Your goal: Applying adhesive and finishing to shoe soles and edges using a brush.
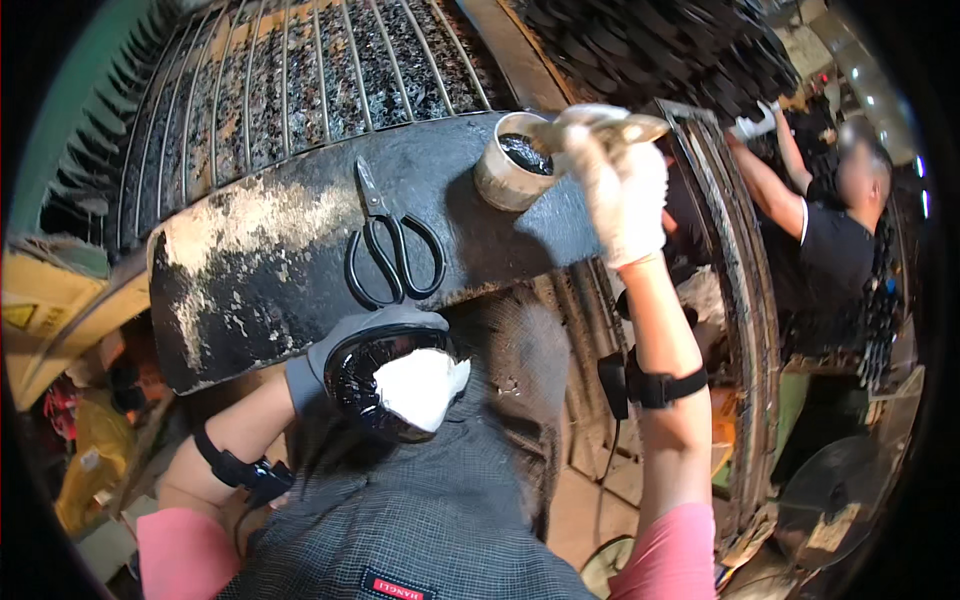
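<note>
My left hand [332, 347], in a grey glove, is closed round the edge of a glossy black rounded piece [356, 384] held low over my apron. A white patch [418, 390] covers much of the piece's face. Higher up on the right, my white-gloved right hand [622, 200] grips a brush [640, 128], partly smeared by motion. Its left end reaches the rim of a pale round cup [507, 184] with dark, shiny liquid inside. Black-handled scissors [376, 225] lie left of the cup, blades pointing away from me. Both rest on a worn dark board [300, 225].
Beyond the board is a metal-barred rack [285, 75] over dark scraps. Dark strips [660, 45] are heaped at the far right. A metal frame [740, 290] runs along my right side, and a co-worker [840, 235] works behind it. A dark grey apron [430, 520] covers my lap.
</note>
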`<state>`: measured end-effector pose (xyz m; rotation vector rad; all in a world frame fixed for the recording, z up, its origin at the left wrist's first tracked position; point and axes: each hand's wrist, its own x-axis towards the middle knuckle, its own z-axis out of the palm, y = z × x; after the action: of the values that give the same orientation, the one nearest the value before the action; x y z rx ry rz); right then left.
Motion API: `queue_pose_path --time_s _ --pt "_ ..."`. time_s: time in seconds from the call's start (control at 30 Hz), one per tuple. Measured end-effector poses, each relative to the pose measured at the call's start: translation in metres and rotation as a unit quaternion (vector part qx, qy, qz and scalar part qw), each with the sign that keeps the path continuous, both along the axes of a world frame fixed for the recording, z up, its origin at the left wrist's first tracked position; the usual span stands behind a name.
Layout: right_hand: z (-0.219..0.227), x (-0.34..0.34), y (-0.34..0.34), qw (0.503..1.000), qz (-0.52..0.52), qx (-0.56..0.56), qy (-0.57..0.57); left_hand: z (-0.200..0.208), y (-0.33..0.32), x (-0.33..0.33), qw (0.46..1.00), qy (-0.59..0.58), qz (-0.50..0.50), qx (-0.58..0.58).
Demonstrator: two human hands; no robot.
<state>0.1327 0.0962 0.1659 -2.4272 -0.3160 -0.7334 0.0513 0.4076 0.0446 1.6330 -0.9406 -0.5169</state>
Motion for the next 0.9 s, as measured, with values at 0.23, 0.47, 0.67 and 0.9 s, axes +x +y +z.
queue_pose_path --time_s 0.23,0.47,0.67,0.9 --pt "-0.013 -0.083 -0.016 0.886 0.007 0.461 0.049 0.023 -0.031 -0.036 0.98 -0.031 0.185 0.062" --pt "-0.107 -0.199 -0.027 0.51 0.156 0.842 0.079 -0.017 -0.088 -0.032 0.971 -0.167 0.169 -0.004" --pt "-0.131 -0.198 0.002 0.703 -0.081 0.707 0.012 -0.049 -0.114 -0.03 0.902 -0.391 0.161 -0.09" --pt "-0.133 -0.138 -0.053 0.786 -0.021 0.601 0.141 -0.055 -0.124 -0.03 0.897 -0.398 0.123 -0.15"
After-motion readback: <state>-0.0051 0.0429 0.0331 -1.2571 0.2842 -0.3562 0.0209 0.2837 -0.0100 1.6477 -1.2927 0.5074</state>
